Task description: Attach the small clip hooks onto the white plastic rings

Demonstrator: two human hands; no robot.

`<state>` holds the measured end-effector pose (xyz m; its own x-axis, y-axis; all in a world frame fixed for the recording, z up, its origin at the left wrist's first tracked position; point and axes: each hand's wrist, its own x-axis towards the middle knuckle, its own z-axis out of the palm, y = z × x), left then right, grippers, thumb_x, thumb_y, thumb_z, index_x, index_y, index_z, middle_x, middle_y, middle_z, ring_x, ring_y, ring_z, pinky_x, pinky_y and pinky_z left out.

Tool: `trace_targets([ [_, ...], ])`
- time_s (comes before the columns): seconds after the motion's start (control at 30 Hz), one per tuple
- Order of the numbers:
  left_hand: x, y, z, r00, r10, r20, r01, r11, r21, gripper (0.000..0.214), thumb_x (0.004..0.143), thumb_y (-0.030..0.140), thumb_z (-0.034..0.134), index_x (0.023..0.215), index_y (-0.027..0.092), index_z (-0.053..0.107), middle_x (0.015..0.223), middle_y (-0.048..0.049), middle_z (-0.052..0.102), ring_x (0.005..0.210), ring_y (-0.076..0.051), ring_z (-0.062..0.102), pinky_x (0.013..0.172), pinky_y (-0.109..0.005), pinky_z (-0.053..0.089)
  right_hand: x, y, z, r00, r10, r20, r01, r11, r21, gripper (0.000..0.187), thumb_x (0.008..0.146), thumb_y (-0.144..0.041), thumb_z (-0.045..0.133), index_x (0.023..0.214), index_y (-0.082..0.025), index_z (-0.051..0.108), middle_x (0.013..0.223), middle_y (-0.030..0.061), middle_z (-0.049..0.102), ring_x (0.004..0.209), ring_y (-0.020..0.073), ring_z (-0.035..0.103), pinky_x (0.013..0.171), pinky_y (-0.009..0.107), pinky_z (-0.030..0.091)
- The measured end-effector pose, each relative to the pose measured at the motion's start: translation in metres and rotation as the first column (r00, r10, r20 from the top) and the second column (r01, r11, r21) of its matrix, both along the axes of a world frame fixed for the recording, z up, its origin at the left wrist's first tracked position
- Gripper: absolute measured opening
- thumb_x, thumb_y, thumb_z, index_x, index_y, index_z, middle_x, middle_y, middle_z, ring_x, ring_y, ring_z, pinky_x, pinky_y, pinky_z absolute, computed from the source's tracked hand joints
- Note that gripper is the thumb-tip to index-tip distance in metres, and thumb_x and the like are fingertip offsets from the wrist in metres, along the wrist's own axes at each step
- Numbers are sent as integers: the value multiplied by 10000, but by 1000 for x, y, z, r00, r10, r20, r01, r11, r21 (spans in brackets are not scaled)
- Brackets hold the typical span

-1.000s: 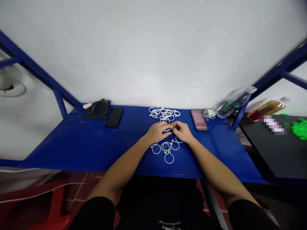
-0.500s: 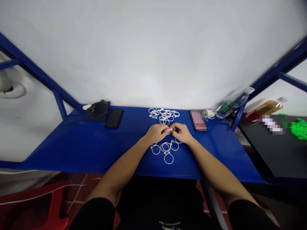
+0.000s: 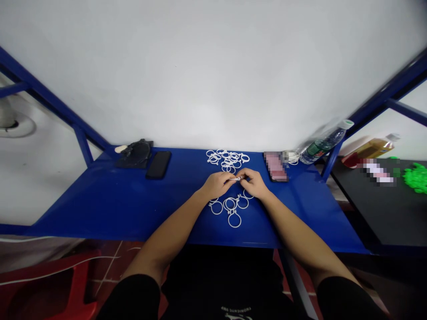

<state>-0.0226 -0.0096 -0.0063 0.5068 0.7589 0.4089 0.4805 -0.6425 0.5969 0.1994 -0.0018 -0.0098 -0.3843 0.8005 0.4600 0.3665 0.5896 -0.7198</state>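
Note:
My left hand (image 3: pixel 216 185) and my right hand (image 3: pixel 255 183) meet over the middle of the blue table. Between them is a small white plastic curtain ring (image 3: pixel 238 178), pinched by the fingertips of both. It is seen nearly edge-on, and the fingers cover much of it. On the near side of my hands several loose white curtain rings (image 3: pixel 234 226) lie flat, two of them overlapping. My wrists partly cover the outer ones. Beyond my fingers a heap of similar rings (image 3: pixel 233 156) rests close to the wall.
On the left of the blue table (image 3: pixel 110 200) are a black phone (image 3: pixel 159 165) and a dark pouch (image 3: pixel 137 154). To the right lie a pink-screened phone (image 3: pixel 275 167), a white cable (image 3: pixel 292 157) and a leaning bottle (image 3: pixel 322 146). A white wall (image 3: pixel 207 80) stands behind.
The held curtain ring has shifted slightly to the right and turned a little between my fingertips. The rings on the table lie as before.

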Motion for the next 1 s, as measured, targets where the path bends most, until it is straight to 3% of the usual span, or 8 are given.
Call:
trace_targets([
  [0.1, -6, 4, 3, 999, 38, -6, -37, 999, 4, 185, 1036, 291, 570, 1053, 211, 737, 1044, -40, 776, 955, -181, 715, 889, -321, 529, 4, 6, 0, 995, -50, 83, 45, 997, 56, 301, 909, -254, 626, 1199, -224, 698, 1059, 71, 762, 920, 226, 703, 861, 390, 558],
  [0.17, -9, 5, 4, 999, 30, -43, -31, 999, -11, 185, 1029, 287, 579, 1017, 213, 748, 1010, -30, 773, 921, -172, 708, 868, -311, 526, 8, 11, 0, 978, -103, 184, 83, 990, 115, 329, 971, -343, 621, 1269, -226, 695, 1237, 112, 743, 1129, 281, 680, 1018, 481, 518],
  [0.27, -10, 6, 3, 992, -13, -124, 10, 1000, -27, 186, 1018, 274, 589, 965, 212, 756, 959, -22, 767, 881, -168, 697, 844, -304, 520, 10, 15, -2, 932, -128, 340, 82, 986, 145, 390, 1032, -419, 556, 1345, -227, 688, 1446, 125, 655, 1339, 325, 582, 1152, 558, 421],
  [0.4, -10, 5, 2, 979, -20, -205, 15, 1000, -25, 210, 1013, 266, 584, 902, 206, 751, 914, -30, 754, 862, -176, 686, 821, -302, 513, 7, 12, -6, 849, -58, 525, 41, 998, 44, 441, 1066, -466, 481, 1440, -297, 643, 1617, 61, 506, 1510, 392, 401, 1208, 680, 298],
  [0.6, -11, 8, 2, 983, 20, -181, -30, 998, -50, 218, 1039, 273, 552, 987, 214, 755, 984, -29, 768, 918, -184, 701, 842, -302, 508, 7, 10, -7, 852, -52, 521, 52, 999, 13, 352, 1078, -408, 464, 1303, -320, 720, 1508, 51, 623, 1459, 358, 471, 1199, 707, 264],
  [0.77, -11, 8, 2, 988, 47, -147, -53, 998, -35, 220, 1036, 263, 548, 991, 214, 757, 979, -29, 763, 916, -180, 696, 837, -301, 504, 8, 13, -10, 870, -69, 488, 23, 995, 99, 256, 1005, -378, 602, 1181, -255, 740, 1420, 119, 656, 1327, 335, 571, 1133, 598, 386],
  [0.87, -12, 6, 2, 985, -2, -173, -5, 999, -42, 214, 1008, 292, 597, 895, 211, 759, 892, -22, 738, 841, -167, 676, 791, -290, 499, 7, 13, -11, 883, -81, 463, 28, 992, 120, 124, 933, -287, 678, 1021, -221, 734, 1313, 134, 691, 1232, 330, 618, 1067, 538, 448],
  [1.0, -11, 6, 1, 981, -15, -194, 7, 999, -40, 211, 974, 367, 668, 861, 214, 759, 882, -20, 726, 839, -171, 678, 784, -295, 514, 6, 12, -7, 923, -100, 372, 54, 990, 132, 60, 961, -261, 644, 940, -221, 683, 1258, 126, 701, 1171, 316, 637, 1029, 519, 468],
])
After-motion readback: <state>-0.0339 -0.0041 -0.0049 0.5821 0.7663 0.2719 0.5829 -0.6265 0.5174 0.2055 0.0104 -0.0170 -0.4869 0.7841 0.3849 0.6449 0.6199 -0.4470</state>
